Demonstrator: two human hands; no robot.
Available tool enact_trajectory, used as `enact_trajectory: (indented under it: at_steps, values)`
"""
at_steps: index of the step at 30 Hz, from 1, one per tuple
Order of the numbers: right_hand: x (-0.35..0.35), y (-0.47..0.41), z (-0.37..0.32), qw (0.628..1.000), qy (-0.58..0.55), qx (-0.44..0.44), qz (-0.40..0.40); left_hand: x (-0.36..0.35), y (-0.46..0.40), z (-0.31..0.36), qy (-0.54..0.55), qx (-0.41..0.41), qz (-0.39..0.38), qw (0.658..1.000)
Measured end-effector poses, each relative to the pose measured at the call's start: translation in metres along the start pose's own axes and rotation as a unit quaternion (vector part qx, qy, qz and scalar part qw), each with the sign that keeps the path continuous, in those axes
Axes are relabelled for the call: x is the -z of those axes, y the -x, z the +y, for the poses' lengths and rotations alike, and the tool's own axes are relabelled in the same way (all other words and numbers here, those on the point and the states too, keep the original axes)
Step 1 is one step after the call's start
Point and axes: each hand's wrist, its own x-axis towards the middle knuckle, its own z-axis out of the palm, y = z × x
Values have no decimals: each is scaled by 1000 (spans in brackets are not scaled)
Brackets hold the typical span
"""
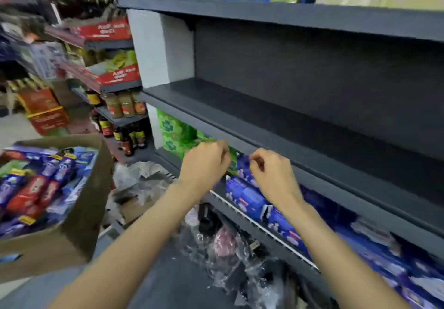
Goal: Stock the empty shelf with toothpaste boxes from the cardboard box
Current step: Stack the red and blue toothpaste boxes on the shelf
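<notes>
1. Both hands hang in front of the front edge of the empty shelf [276, 106]. The left hand [204, 162] and right hand [271, 176] are loosely curled, fingers bent in, and neither appears to grasp anything, though the frame is blurred and a small item between the fingertips could be missed.

2. The toothpaste boxes [36, 188] all lie jumbled in the carton [79, 217] at the lower left, well apart from the hands. Nothing stands on the shelf, so the stocking looks not yet begun.

3. Risk: the carton is heaped and its near flap sags outward. Pulling one box from the middle of the heap could spill others over the rim onto the floor.

4. Risk: the reach goes left and down, away from the shelf. A swing back with a long box could knock it against the shelf's front edge and dent it.

5. Risk: the blue packs [252, 200] on the lower shelf sit right under the right hand. A careless drop of the arm could push them off its front edge.

6. Risk: loose plastic wrap [216, 248] lies underfoot, a likely slip or snag.
</notes>
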Motion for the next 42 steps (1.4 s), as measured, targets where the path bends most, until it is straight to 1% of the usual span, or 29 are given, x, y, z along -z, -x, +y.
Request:
enact_trajectory:
  at_steps: [4,9,15,18,20,23,26,29,31,33,36,38,40,42]
  values:
    - [-85,-19,-74,999,-14,5,-52,17,12,-115,-16,51,-12,999]
    - [-186,-41,-145,991,-24,16,-134,18,12,-237,-44,116,-41,991]
    - [-308,-79,-211,975,-53,20,-217,7,1,-368,-87,173,-114,974]
    - [-354,-95,-242,963,-78,7,-258,9,-1,-427,-107,199,-143,963]
    - [-380,-102,-263,957,-101,-5,-272,13,-4,-461,-118,202,-144,962]
    - [-416,-108,-293,946,-130,-25,-296,21,-5,-500,-87,222,-155,959]
    - [-447,-118,-324,944,-147,-19,-295,26,-7,-540,-38,239,-166,956]
    - [-477,-130,-356,947,-142,-37,-284,32,-18,-581,14,217,-133,967]
    - [-499,-136,-373,951,-113,-67,-279,36,-25,-608,13,192,-139,971]
    - [-516,-140,-389,952,-77,-112,-275,39,-31,-638,-2,169,-161,972]
    - [-530,-144,-404,945,-12,-164,-282,41,-36,-684,-80,121,-197,970]
    - [-535,-146,-405,936,25,-190,-294,41,-40,-706,-110,94,-233,962]
    - [-540,-147,-404,935,31,-202,-290,37,-43,-719,-125,72,-269,952]
    - [-545,-146,-403,936,30,-212,-278,34,-47,-725,-142,54,-287,946]
